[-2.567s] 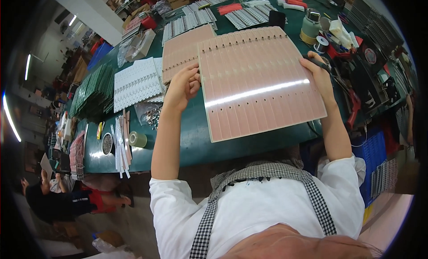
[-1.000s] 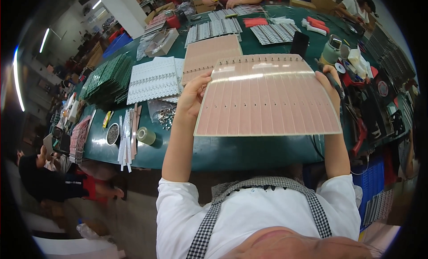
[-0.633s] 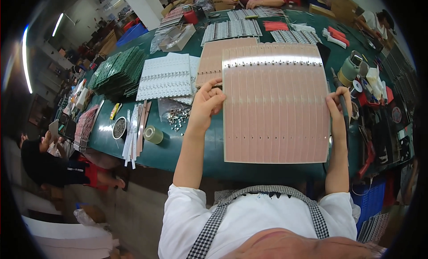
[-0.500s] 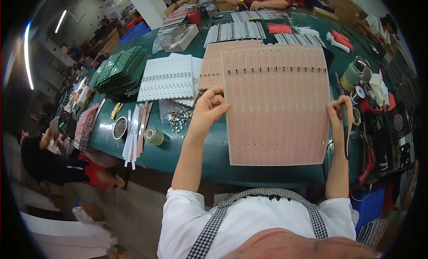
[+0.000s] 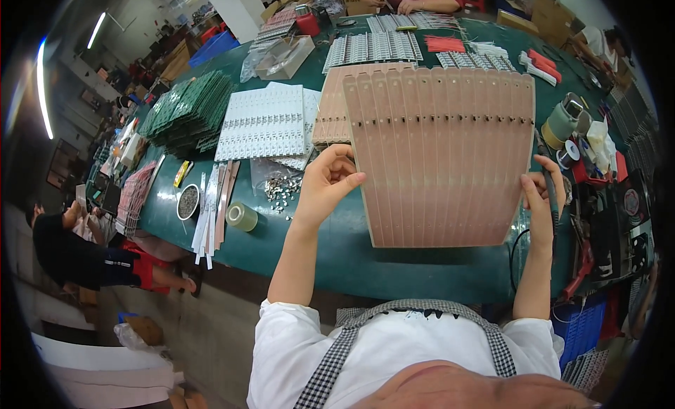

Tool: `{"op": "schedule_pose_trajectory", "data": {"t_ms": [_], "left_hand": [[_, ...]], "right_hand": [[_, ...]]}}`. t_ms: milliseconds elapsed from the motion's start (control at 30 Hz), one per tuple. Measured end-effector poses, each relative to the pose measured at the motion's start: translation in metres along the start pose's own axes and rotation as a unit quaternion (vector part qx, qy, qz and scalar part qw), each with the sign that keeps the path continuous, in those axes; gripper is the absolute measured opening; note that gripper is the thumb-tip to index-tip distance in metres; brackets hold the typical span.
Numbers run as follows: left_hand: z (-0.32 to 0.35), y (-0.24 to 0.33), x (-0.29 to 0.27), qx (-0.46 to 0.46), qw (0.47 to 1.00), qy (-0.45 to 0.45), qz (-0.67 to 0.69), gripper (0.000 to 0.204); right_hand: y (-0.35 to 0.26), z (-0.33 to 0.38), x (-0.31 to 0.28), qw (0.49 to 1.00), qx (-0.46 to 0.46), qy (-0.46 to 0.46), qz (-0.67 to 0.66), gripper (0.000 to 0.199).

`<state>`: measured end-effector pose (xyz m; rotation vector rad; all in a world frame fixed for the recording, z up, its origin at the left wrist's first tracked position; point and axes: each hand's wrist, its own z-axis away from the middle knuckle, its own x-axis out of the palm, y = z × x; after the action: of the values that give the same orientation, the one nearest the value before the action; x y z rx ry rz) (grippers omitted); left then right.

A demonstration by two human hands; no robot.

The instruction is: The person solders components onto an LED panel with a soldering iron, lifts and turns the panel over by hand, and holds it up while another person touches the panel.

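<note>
A pinkish-tan circuit board panel [image 5: 446, 163], scored into long strips with a row of small dark components across its upper part, is held up and tilted before me. My left hand [image 5: 329, 182] pinches its left edge between thumb and fingers. At the opposite edge, the thumb and fingers of my right hand [image 5: 540, 186] close on the panel. A dark pen-like tool with a cable, seemingly a soldering iron [image 5: 553, 194], also lies in my right hand. Behind the held panel, partly covered by it, is a stack of similar tan panels [image 5: 332, 113].
White panels [image 5: 260, 124] and stacked green boards [image 5: 186, 110] lie left on the green table [image 5: 302, 258]. Nearer are loose metal parts [image 5: 280, 189], a bowl of small parts [image 5: 188, 201], cut strips and a tape roll [image 5: 242, 216]. A solder spool [image 5: 568, 154] stands right. A co-worker's hands [image 5: 408, 6] are opposite.
The panel has tilted, its top edge now looking wider and its lower edge raised. My right hand has moved slightly right and down with the tool; both hands keep their hold.
</note>
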<state>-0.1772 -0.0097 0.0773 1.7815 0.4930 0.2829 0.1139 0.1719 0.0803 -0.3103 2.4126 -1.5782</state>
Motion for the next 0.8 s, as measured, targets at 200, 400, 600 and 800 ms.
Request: {"op": "schedule_pose_trajectory", "data": {"t_ms": [200, 400, 600, 800], "left_hand": [[0.005, -0.004, 0.007, 0.062, 0.996, 0.047, -0.053, 0.020], [0.014, -0.001, 0.012, 0.129, 0.972, 0.060, -0.187, 0.013], [0.021, 0.007, 0.021, 0.246, 0.933, 0.065, -0.254, 0.015], [0.023, 0.004, 0.020, 0.293, 0.909, 0.034, -0.294, 0.020]], "right_hand": [[0.011, 0.005, -0.007, 0.998, -0.058, 0.010, 0.018, 0.027], [0.032, 0.006, -0.018, 0.995, -0.093, 0.001, 0.020, 0.014], [0.044, 0.009, -0.030, 0.997, -0.074, 0.007, -0.017, 0.008], [0.037, 0.014, -0.031, 0.994, -0.097, -0.034, -0.021, 0.009]]}}
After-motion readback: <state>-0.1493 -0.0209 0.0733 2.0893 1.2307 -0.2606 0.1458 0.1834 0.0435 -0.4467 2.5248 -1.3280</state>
